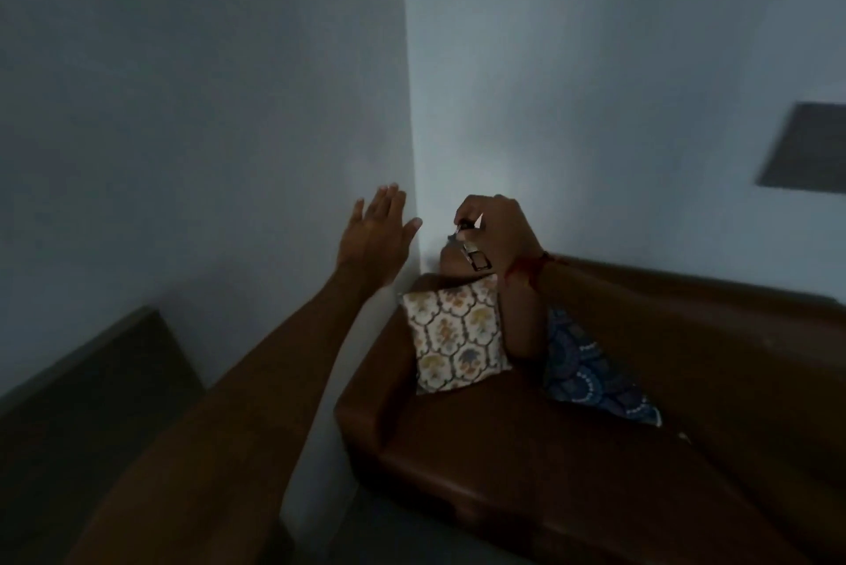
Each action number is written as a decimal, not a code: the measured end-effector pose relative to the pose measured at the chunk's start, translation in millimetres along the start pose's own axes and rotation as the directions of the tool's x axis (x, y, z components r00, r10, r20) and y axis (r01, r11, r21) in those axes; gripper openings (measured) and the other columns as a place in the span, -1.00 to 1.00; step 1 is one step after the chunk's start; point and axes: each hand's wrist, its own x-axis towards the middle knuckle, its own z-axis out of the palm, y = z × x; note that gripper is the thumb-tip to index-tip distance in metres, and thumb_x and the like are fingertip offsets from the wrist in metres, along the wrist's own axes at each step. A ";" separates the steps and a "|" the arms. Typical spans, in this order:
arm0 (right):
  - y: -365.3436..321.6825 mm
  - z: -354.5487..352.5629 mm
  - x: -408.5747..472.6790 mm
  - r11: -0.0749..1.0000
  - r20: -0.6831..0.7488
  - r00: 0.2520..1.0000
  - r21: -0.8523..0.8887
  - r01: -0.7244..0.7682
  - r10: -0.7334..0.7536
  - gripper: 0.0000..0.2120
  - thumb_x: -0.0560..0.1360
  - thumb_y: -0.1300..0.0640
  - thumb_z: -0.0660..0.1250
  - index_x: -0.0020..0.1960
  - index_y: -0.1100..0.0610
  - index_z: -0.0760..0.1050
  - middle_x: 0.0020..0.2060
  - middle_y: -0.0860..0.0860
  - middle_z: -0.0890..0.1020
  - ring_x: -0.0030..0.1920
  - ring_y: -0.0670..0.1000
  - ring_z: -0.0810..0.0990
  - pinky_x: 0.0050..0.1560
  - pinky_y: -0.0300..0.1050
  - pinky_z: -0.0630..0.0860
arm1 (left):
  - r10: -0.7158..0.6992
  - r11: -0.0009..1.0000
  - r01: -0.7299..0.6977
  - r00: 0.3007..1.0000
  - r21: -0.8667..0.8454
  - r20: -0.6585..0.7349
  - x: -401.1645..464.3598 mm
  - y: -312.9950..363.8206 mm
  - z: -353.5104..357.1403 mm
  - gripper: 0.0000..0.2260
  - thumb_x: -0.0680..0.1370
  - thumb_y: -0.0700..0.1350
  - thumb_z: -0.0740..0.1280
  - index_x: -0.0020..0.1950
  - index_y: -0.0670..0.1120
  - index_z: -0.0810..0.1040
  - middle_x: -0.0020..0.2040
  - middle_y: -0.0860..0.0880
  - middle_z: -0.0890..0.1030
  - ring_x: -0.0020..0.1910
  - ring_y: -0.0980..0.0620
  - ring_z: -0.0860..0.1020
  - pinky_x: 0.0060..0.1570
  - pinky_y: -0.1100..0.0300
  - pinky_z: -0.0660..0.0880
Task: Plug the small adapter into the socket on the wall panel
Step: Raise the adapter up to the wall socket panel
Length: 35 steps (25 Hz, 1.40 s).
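Note:
My right hand [496, 234] is closed around the small adapter [471, 246], a pale little block with a dark frame, held up in front of the wall corner above the sofa. My left hand [377, 234] is raised with its fingers spread, flat near the left wall beside the corner, holding nothing. A dark rectangular panel [805, 147] is on the right wall, far right of both hands; it is blurred and I cannot make out a socket in it. The room is dim.
A brown leather sofa [595, 450] stands against the right wall. A floral cushion [458, 335] leans in its corner with a blue patterned cushion [595, 376] beside it. A dark piece of furniture [91, 381] sits at the lower left.

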 end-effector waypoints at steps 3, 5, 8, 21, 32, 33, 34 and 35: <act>11.2 -77.7 10.3 0.999 -0.069 0.997 -0.041 -0.024 0.021 -0.86 0.27 0.31 0.53 -0.20 0.22 0.63 -0.26 0.12 0.72 -0.35 -0.17 0.55 -0.23 -0.33 0.42 | 0.092 0.996 -0.092 0.995 0.007 -0.045 41.2 57.5 -24.3 -0.49 0.74 0.09 0.02 0.60 -0.19 0.20 0.65 -0.19 0.19 0.67 -0.14 0.12 0.64 -0.18 0.07; 22.9 -127.8 15.7 0.994 -0.089 0.994 -0.085 -0.063 0.056 -0.86 0.29 0.27 0.55 -0.17 0.22 0.64 -0.23 0.12 0.72 -0.29 -0.09 0.59 -0.22 -0.38 0.43 | 0.145 0.989 -0.146 0.987 -0.003 -0.071 65.0 97.2 -34.8 -0.50 0.74 0.09 0.02 0.59 -0.19 0.21 0.65 -0.19 0.21 0.66 -0.14 0.12 0.63 -0.18 0.08; 44.7 -200.3 15.0 0.991 -0.126 0.986 -0.065 -0.120 0.111 -0.86 0.33 0.25 0.54 -0.13 0.22 0.65 -0.21 0.16 0.72 -0.24 0.02 0.65 -0.25 -0.22 0.53 | 0.223 0.974 -0.226 0.968 -0.012 -0.118 98.3 158.8 -42.6 -0.50 0.74 0.09 0.02 0.58 -0.20 0.23 0.64 -0.20 0.24 0.66 -0.15 0.14 0.63 -0.17 0.10; 156.4 -425.5 -27.6 0.967 -0.282 0.945 -0.143 -0.212 0.165 -0.89 0.35 0.27 0.52 -0.13 0.21 0.67 -0.24 0.22 0.72 -0.30 0.05 0.64 -0.39 -0.36 0.53 | 0.423 0.893 -0.445 0.881 -0.069 -0.214 196.0 410.6 -19.8 -0.51 0.74 0.09 0.00 0.58 -0.17 0.24 0.65 -0.17 0.23 0.66 -0.12 0.14 0.64 -0.16 0.07; 258.3 -555.3 -79.9 0.903 -0.398 0.890 -0.260 -0.343 0.223 -0.90 0.34 0.23 0.53 -0.15 0.14 0.69 -0.22 0.12 0.74 -0.16 0.02 0.68 0.01 -0.10 0.60 | 0.566 0.811 -0.583 0.800 -0.040 -0.199 254.3 582.3 32.4 -0.44 0.74 0.14 -0.01 0.61 -0.19 0.22 0.66 -0.17 0.19 0.67 -0.11 0.12 0.65 -0.16 0.06; 269.1 -567.9 -82.6 0.896 -0.410 0.885 -0.275 -0.348 0.218 -0.91 0.34 0.22 0.53 -0.16 0.13 0.69 -0.22 0.12 0.74 -0.17 0.01 0.67 0.01 -0.10 0.59 | 0.578 0.804 -0.594 0.792 -0.031 -0.196 260.6 597.5 37.1 -0.44 0.74 0.15 -0.02 0.61 -0.20 0.21 0.66 -0.17 0.19 0.67 -0.11 0.12 0.65 -0.16 0.06; 279.5 -578.7 -84.8 0.891 -0.423 0.880 -0.284 -0.356 0.216 -0.91 0.34 0.22 0.53 -0.16 0.12 0.69 -0.23 0.12 0.74 -0.18 -0.01 0.66 0.02 -0.10 0.59 | 0.587 0.798 -0.603 0.785 -0.023 -0.198 266.7 611.2 42.3 -0.43 0.74 0.15 -0.02 0.62 -0.20 0.20 0.66 -0.18 0.18 0.67 -0.11 0.12 0.65 -0.16 0.05; 290.4 -587.9 -87.4 0.885 -0.435 0.873 -0.289 -0.366 0.219 -0.91 0.35 0.23 0.53 -0.16 0.12 0.69 -0.23 0.13 0.74 -0.19 -0.01 0.65 0.02 -0.09 0.59 | 0.597 0.790 -0.613 0.776 -0.021 -0.204 272.5 624.2 48.2 -0.43 0.74 0.14 -0.02 0.63 -0.20 0.19 0.66 -0.18 0.18 0.67 -0.11 0.11 0.65 -0.16 0.05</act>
